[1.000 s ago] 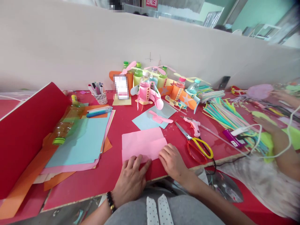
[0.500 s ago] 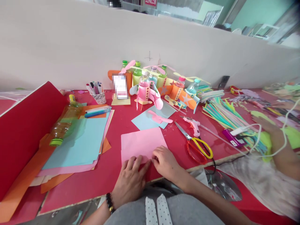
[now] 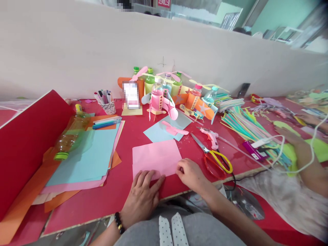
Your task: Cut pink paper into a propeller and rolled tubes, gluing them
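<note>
A sheet of pink paper [image 3: 156, 155] lies flat near the table's front edge, its near edge looking doubled over. My left hand [image 3: 143, 191] rests on its near left part, fingers stretched out and lying flat. At the paper's near right corner is my right hand [image 3: 191, 174], closed, with fingers and thumb curled together. Whether those fingertips pinch the paper's edge is hidden. Just beyond the sheet, a pink paper propeller [image 3: 175, 129] lies on light blue paper [image 3: 153, 131]. Yellow-and-red-handled scissors [image 3: 212, 155] lie to the right of my right hand.
A pink glue gun [image 3: 210, 136] lies behind the scissors. Decorated bottles [image 3: 156, 99] stand along the wall. Coloured paper [image 3: 84, 160], a plastic bottle [image 3: 73, 131] and pens [image 3: 106, 122] occupy the left. Pipe cleaners [image 3: 246, 123] and a co-worker's arm [image 3: 304, 157] are on the right.
My right hand has slid right along the paper's near edge to its corner, away from my left hand. The left hand and the paper have hardly moved.
</note>
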The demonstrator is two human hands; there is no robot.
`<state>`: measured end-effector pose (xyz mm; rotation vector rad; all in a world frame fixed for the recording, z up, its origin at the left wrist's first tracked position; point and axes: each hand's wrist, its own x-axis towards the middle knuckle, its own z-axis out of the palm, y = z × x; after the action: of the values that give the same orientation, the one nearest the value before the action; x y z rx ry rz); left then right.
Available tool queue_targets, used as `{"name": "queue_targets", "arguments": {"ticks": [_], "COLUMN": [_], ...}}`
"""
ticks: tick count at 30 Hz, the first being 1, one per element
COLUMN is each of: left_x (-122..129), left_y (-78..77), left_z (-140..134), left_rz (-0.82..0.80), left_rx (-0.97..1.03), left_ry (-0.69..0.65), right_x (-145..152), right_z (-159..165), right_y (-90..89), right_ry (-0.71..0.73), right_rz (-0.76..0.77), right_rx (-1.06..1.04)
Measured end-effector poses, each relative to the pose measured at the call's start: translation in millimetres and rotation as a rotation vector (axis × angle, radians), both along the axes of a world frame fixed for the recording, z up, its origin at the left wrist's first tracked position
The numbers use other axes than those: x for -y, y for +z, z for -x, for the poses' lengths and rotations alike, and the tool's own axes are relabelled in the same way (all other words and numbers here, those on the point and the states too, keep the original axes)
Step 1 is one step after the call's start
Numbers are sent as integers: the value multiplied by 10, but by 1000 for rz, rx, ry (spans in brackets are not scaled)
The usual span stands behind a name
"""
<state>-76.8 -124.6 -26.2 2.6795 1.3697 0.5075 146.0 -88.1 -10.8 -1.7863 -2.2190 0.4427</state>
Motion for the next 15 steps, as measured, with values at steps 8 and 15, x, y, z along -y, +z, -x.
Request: {"name": "queue_targets", "arguments": {"ticks": [8, 15], "left_x": [-6, -7], "left_y": [23, 8], "left_z": [3, 114], "left_rz": [2, -18], "left_rx": [-10, -51], "left_ry": [1, -15], "right_x": [-48, -111], "right_z": [-176, -417], "right_y": [18, 67], "right_ry": [-88, -162], "right_rz": [86, 167], "right_rx": [57, 46]}}
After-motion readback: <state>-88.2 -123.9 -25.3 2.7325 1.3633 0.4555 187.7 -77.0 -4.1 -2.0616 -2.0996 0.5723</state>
